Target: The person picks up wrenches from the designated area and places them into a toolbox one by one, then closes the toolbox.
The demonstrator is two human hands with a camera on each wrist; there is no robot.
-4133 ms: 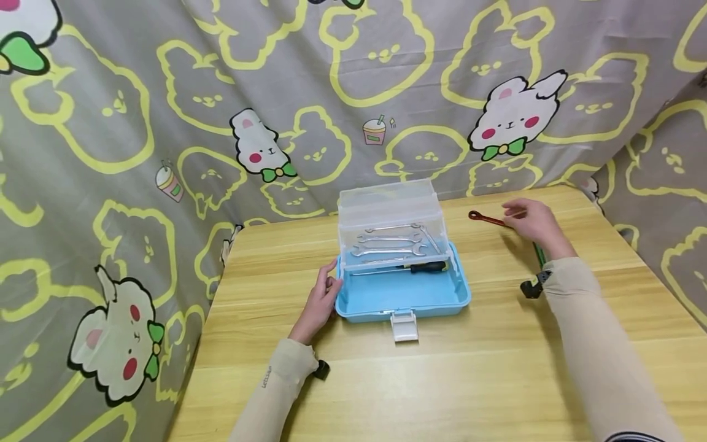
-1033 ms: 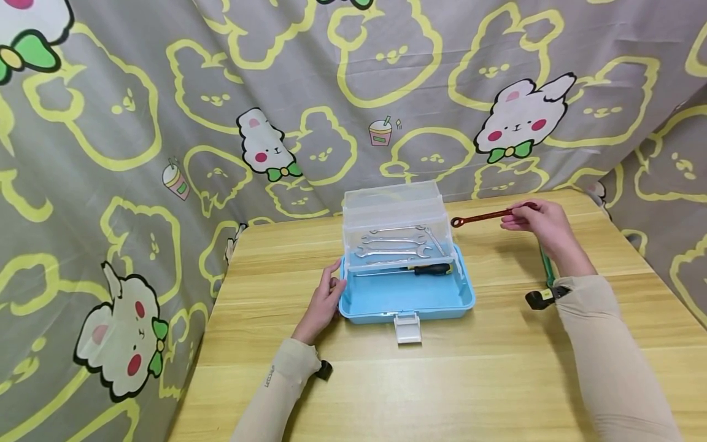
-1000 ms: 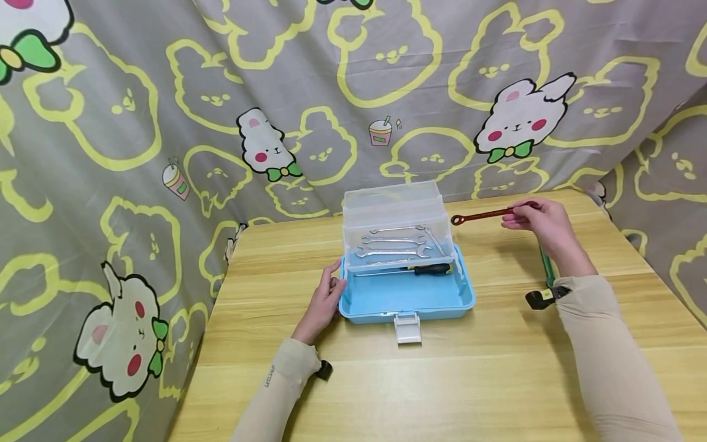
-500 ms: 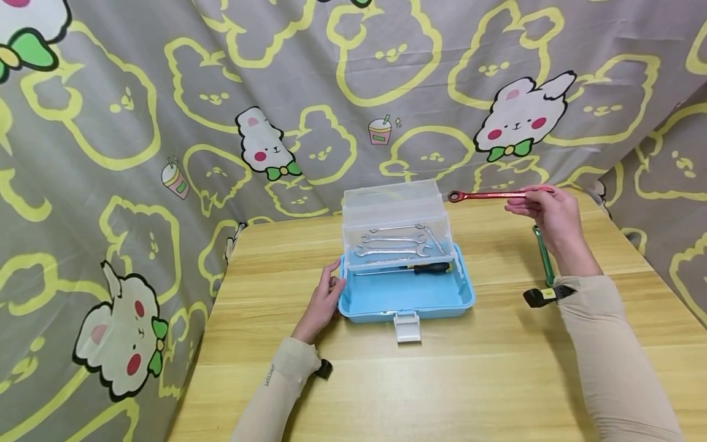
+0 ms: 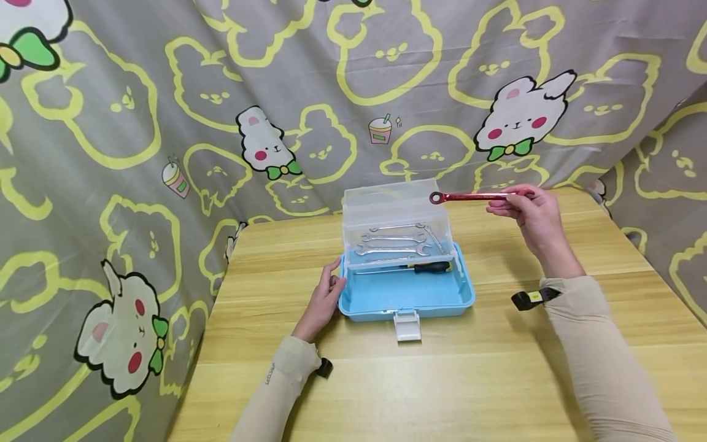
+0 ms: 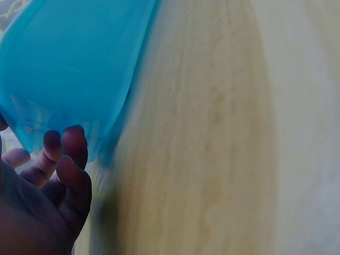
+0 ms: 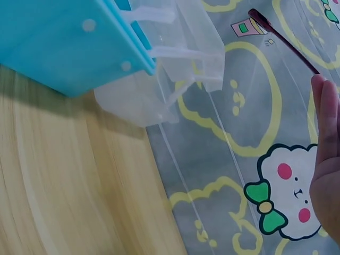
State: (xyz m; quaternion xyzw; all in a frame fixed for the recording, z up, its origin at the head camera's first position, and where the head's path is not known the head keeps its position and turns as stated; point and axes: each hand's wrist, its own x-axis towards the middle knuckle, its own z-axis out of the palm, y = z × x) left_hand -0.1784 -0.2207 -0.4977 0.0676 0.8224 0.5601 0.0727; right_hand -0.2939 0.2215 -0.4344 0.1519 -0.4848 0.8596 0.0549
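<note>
At far left, a grey patterned curtain [image 5: 309, 37] hangs beside and behind a wood-grain table [image 5: 442, 393]. The left sleeve [image 5: 265, 396] enters from below, a small black device [image 5: 324, 368] at its cuff. The left hand [image 5: 322, 302] rests against the left wall of the toolbox [image 5: 405, 293], fingers loosely bent; its grip is released, touching rather than clasping.

The toolbox, blue, sits on the table with its clear lid [image 5: 389, 205] raised at the back. Several silver wrenches [image 5: 392, 250] show at the clear plastic; whether in it or behind it cannot be told. A screwdriver [image 5: 432, 268] lies along the back of the blue base, black handle to the right. The white latch [image 5: 407, 326] hangs down at the front.

Right of these, the red wrench [image 5: 475, 197] is held in the air, roughly level, its ring end pointing left and overlapping the lid's right edge in the head view. The right hand [image 5: 538, 224] pinches its other end. A black device with a yellow label [image 5: 530, 298] is fixed at the right cuff.
</note>
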